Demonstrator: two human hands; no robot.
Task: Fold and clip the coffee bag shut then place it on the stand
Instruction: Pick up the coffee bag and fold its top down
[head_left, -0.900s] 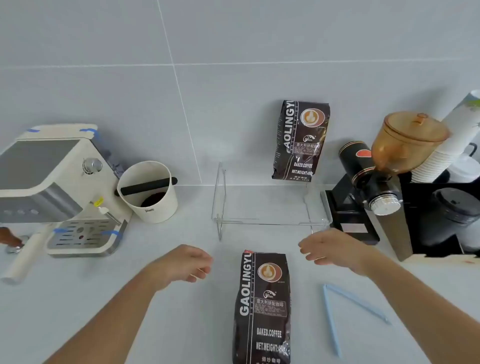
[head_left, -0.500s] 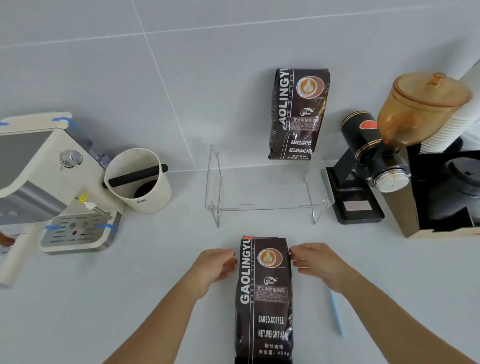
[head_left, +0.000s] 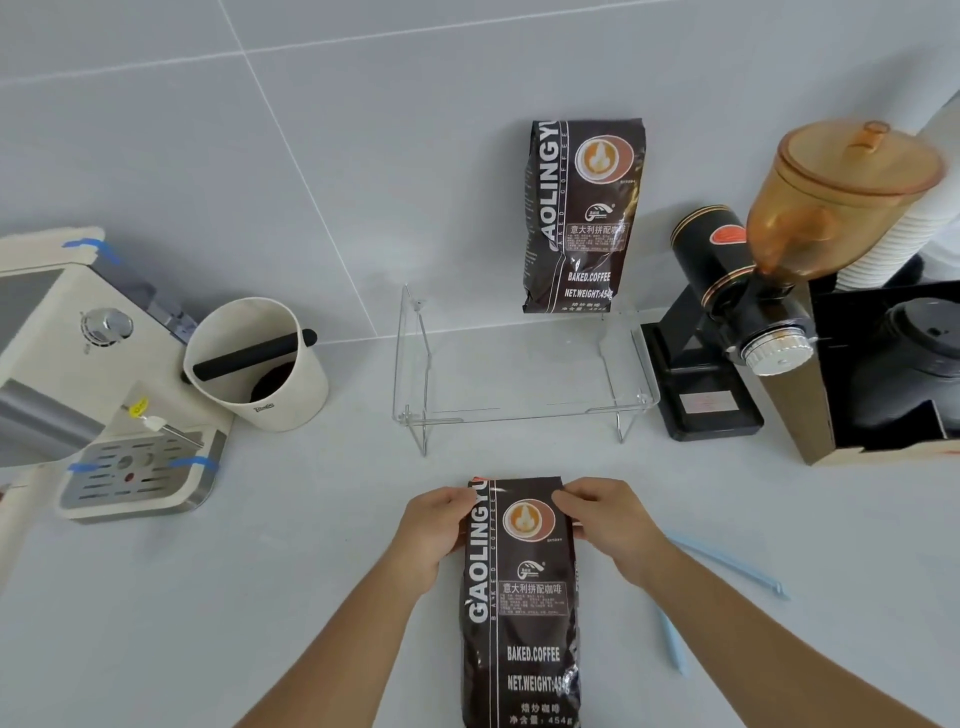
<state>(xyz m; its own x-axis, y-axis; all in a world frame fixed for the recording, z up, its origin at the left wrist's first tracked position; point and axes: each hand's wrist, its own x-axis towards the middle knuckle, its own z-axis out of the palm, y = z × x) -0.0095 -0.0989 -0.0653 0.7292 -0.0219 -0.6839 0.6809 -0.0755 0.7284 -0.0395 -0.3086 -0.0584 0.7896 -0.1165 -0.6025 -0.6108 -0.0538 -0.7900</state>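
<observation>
A dark brown coffee bag lies flat on the white counter in front of me, its top end pointing away. My left hand grips the bag's top left corner. My right hand grips the top right corner, fingers over the front face. A light blue clip lies open in a V on the counter to the right of my right forearm. The clear acrylic stand sits beyond the bag, with a second, identical coffee bag upright at its back right against the wall.
A cream espresso machine and a white knock box stand at the left. A black grinder with an amber hopper and a box with cups and lids stand at the right. The tiled wall is close behind.
Both hands came in from the sides and closed on the top corners of the lying bag. The view tilted down and closer.
</observation>
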